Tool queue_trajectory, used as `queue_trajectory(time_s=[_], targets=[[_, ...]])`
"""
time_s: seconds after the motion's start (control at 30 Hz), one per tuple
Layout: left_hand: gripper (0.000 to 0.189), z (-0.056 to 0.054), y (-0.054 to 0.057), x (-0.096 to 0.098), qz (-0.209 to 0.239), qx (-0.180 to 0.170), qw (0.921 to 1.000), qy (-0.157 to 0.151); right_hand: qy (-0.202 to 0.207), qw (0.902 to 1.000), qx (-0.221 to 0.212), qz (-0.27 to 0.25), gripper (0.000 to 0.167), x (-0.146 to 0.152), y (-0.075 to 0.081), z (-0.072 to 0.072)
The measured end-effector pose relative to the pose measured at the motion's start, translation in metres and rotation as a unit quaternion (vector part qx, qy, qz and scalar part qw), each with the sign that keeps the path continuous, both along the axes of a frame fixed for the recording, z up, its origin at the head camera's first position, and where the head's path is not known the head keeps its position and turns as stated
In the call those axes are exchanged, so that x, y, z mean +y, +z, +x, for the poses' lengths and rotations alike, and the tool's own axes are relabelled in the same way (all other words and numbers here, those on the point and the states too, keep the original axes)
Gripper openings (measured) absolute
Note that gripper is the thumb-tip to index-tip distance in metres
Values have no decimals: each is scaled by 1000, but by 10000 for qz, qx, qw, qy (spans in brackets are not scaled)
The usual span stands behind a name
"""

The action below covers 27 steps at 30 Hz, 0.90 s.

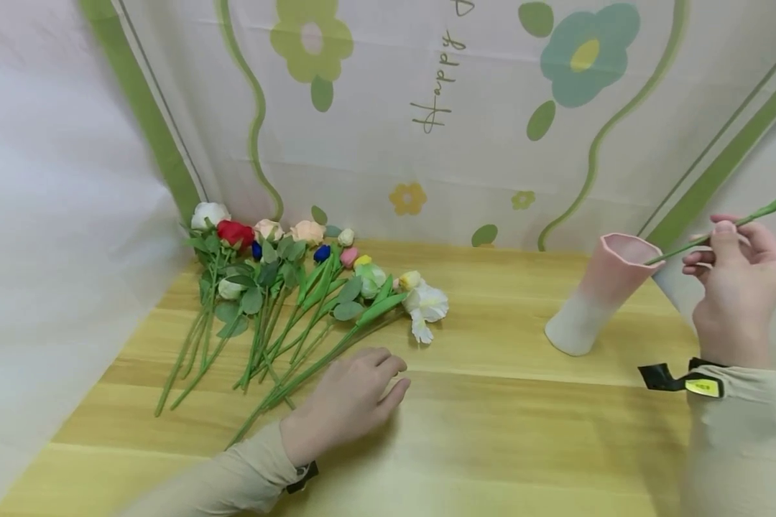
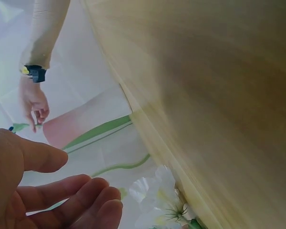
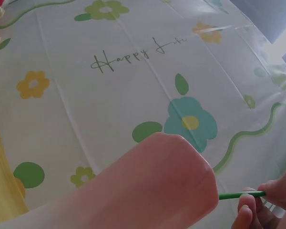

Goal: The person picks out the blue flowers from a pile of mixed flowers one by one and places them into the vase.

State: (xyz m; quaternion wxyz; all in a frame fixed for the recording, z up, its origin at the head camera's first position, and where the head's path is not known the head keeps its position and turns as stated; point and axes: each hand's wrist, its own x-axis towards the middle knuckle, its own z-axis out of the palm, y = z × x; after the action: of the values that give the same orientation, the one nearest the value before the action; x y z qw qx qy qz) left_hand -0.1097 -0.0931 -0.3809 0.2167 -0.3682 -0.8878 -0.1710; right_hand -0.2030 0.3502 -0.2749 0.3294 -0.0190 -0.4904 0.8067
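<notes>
On the right of the head view, my right hand (image 1: 744, 287) pinches a green flower stem (image 1: 685, 249) with a long leaf. The lower tip of the stem is at the mouth of a pink and white vase (image 1: 598, 294). In the left wrist view a small dark blue bloom (image 2: 11, 128) shows beyond that hand; the head view cuts it off. My left hand (image 1: 352, 398) is over the wooden table beside the long stems, its fingers loosely bent and holding nothing. A white iris-like flower (image 1: 429, 305) lies in front of it.
Several artificial flowers lie spread at the table's back left, among them a red rose (image 1: 236, 234), a white bloom (image 1: 210, 215) and a blue bud (image 1: 322, 253). A printed cloth (image 1: 362, 143) hangs behind the wooden table (image 1: 491, 445).
</notes>
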Motion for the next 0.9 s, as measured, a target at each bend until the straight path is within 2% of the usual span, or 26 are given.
queue_trajectory(time_s=[0.3,0.4,0.63,0.7,0.77,0.83,0.9], targets=[[15,2,-5,4,-54,12,10000,-6,-305,9941,-468,928,32,-1,-5,3],[16,2,-5,3,-59,35,10000,-33,-438,9886,-602,1310,29,-3,-4,1],[16,2,-5,2,-165,-23,9999,7,-388,9719,-919,2130,17,-3,-2,-1],[16,1,-5,2,-177,-48,9998,17,-376,9636,-1078,2416,17,-2,-2,0],[16,2,-5,2,-193,-67,9998,26,-406,9502,-1269,2817,18,0,-1,1],[16,1,-5,2,-212,-82,9997,38,-450,9323,-1474,3272,20,1,0,2],[17,1,-5,2,-235,-93,9997,47,-532,9102,-1614,3778,19,1,1,3]])
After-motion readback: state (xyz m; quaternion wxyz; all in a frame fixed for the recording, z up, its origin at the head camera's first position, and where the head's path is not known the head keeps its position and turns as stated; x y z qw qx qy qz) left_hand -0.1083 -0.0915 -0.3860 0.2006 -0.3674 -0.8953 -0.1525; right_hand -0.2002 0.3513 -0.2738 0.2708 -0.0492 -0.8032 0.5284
